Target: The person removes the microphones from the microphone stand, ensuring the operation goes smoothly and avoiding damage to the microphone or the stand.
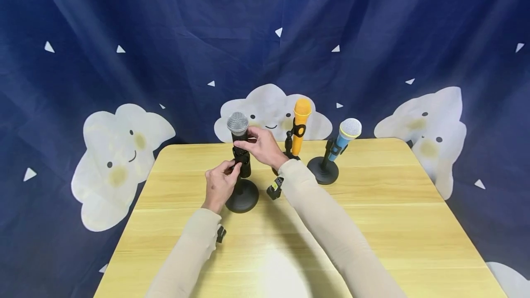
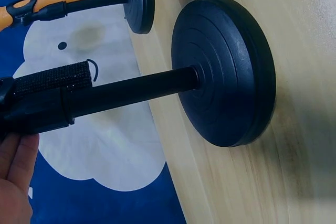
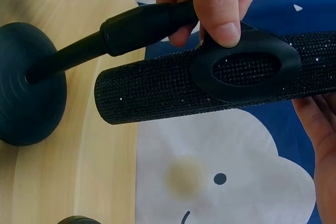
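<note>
A black glittery microphone (image 1: 238, 125) (image 3: 157, 85) with a silver grille stands in a black clip (image 3: 247, 69) on a desk stand with a round base (image 1: 242, 195) (image 2: 226, 72). My left hand (image 1: 233, 165) pinches the clip and the top of the stand pole; its fingers (image 3: 210, 3) show in the right wrist view. My right hand (image 1: 248, 139) grips the microphone body just below the grille. The pole (image 2: 131, 90) runs from the base to the clip.
A yellow microphone (image 1: 301, 125) (image 2: 52, 1) and a blue microphone (image 1: 345, 139) sit on their own stands behind, right of centre. All stand on a light wooden table (image 1: 372, 224). A dark blue cloth with white clouds (image 1: 124, 151) hangs behind.
</note>
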Available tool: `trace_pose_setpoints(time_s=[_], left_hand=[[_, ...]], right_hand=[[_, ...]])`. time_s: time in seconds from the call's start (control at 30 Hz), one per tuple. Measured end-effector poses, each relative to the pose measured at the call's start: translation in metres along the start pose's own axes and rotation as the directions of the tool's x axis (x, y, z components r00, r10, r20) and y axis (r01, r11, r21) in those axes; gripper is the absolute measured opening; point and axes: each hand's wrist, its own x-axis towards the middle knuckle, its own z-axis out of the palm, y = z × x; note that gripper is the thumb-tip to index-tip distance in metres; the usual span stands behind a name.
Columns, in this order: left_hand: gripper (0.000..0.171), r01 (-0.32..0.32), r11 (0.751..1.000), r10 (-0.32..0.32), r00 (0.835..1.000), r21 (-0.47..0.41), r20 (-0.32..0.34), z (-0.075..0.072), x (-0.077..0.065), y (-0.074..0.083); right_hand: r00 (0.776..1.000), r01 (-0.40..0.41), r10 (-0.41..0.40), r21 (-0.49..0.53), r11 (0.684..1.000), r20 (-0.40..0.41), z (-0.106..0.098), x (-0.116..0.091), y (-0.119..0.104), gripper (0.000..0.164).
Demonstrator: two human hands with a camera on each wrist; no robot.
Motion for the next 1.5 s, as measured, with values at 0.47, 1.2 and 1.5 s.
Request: trace_pose_setpoints(time_s=[0.47,1.2,1.5], left_hand=[[0.014,-0.017,1.000,0.017,1.000,0.002,-0.001,-0.001,0.000,0.000],[0.012,-0.016,1.000,0.016,0.999,-0.013,0.044,-0.002,0.004,0.000],[0.011,0.008,1.000,-0.008,0.998,0.004,0.063,-0.003,0.002,0.000]], right_hand=[[0.999,-0.002,0.001,0.010,1.000,0.046,-0.006,0.003,-0.006,0.025],[0.995,0.024,-0.028,0.045,0.999,0.093,-0.015,0.009,-0.015,0.031],[0.993,0.021,-0.028,0.067,0.998,0.115,-0.017,0.011,-0.019,0.031]])
